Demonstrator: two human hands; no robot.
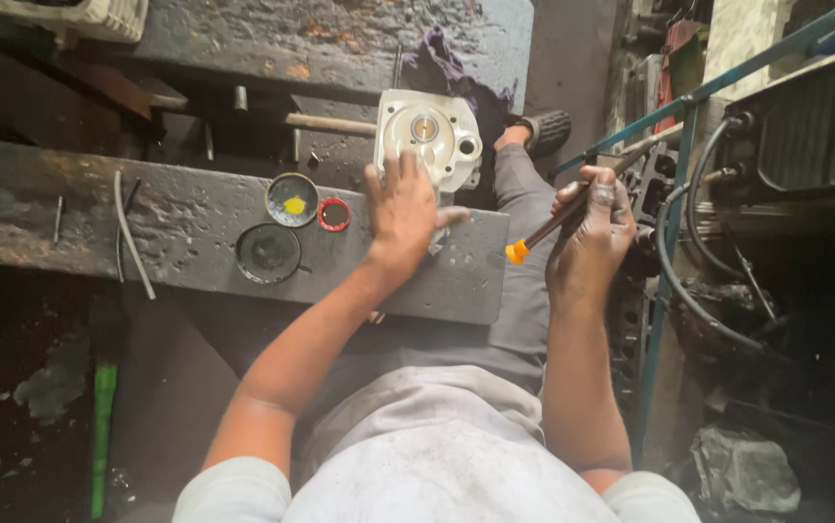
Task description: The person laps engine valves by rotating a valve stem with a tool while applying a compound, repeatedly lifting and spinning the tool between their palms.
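right hand [587, 237] grips one screwdriver [572, 210]; left hand [404, 208] flat, open, beside three lids [292, 199].

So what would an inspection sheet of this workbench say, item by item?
Surface: dark, pitted, stained bench slab.
Job's things: white metal housing at the slab's far edge; tool with orange end.
Clutter: round tin with yellow paste, red ring, black lid, bent wire, dark rag.
Hands: left hand flat on the slab by the housing; right hand grips the tool.
Cables: black hoses at right.
Surroundings: blue metal frame, green handle on the floor.
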